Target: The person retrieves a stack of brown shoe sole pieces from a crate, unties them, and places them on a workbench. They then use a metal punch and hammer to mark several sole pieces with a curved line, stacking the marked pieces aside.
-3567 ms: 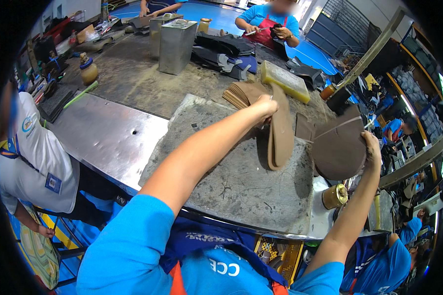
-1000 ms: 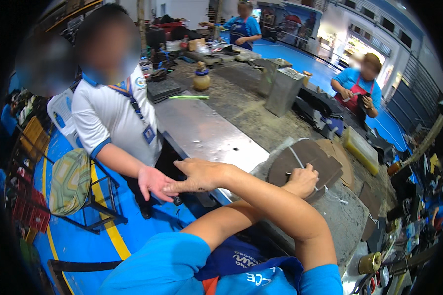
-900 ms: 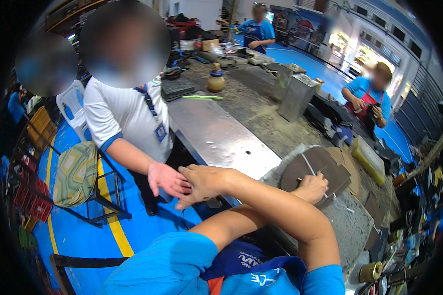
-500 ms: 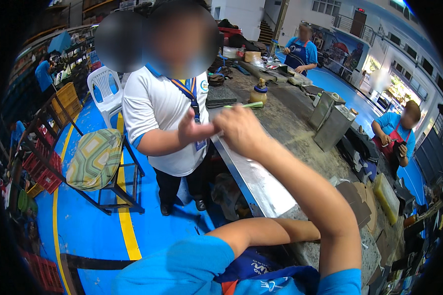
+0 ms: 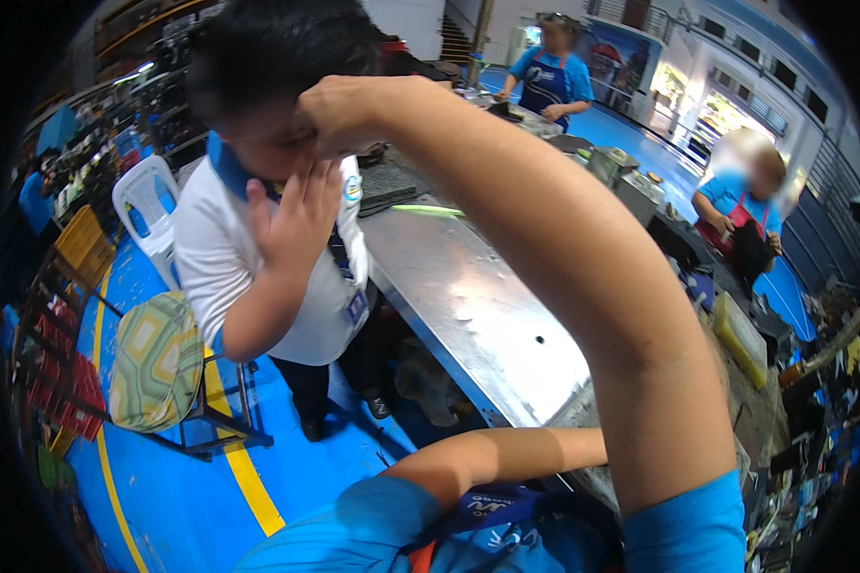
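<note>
My right hand point(image 5: 344, 110) is raised at the end of my outstretched arm, its fingers bent downward. It is at the forehead of a person in a white shirt point(image 5: 229, 229), whose head is bowed. That person's hand point(image 5: 301, 215) comes up from below with its fingertips at my bent fingers, and my hand looks closed on them. My left forearm point(image 5: 506, 454) crosses low in front of me to the right. The left hand itself is hidden behind my right arm.
A workbench with a shiny metal top point(image 5: 459, 286) carries a thin green strip point(image 5: 428, 209) and metal cans point(image 5: 640, 191). Left stand a cushioned chair point(image 5: 153, 358) and a white plastic chair point(image 5: 148, 205). Co-workers in aprons point(image 5: 548, 86) point(image 5: 743, 215) are across the bench.
My right hand has risen and moved left, together with the other person's hand. That person has bowed their head down to it. My left forearm stays low.
</note>
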Demonstrator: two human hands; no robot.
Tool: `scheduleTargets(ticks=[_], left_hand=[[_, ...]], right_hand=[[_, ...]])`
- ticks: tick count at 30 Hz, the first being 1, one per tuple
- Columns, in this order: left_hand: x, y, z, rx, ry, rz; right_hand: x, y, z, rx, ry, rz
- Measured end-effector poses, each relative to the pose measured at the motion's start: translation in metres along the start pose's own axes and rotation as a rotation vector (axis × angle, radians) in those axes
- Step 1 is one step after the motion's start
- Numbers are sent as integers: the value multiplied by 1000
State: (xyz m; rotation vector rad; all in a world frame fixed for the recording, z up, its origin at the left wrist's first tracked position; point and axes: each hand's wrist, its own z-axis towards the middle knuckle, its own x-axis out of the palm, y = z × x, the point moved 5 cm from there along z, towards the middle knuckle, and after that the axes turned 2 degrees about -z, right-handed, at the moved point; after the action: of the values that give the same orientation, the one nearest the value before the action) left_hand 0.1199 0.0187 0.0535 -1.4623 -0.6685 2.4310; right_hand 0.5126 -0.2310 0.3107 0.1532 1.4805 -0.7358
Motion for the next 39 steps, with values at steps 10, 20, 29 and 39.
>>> scheduleTargets(ticks=[10,20,29,39], left_hand=[[-29,27,17,40,33,-65],[-43,56,51,-60,-121,131],[-71,-31,102,92,-347,-97],[-50,4,93,-101,-20,-148]], right_hand=[[107,-25,-231,340,311,170],[124,-21,-628,1442,-38,412],[130,39,-688,1653,-536,634],[141,69,-703,1819,-877,1550]])
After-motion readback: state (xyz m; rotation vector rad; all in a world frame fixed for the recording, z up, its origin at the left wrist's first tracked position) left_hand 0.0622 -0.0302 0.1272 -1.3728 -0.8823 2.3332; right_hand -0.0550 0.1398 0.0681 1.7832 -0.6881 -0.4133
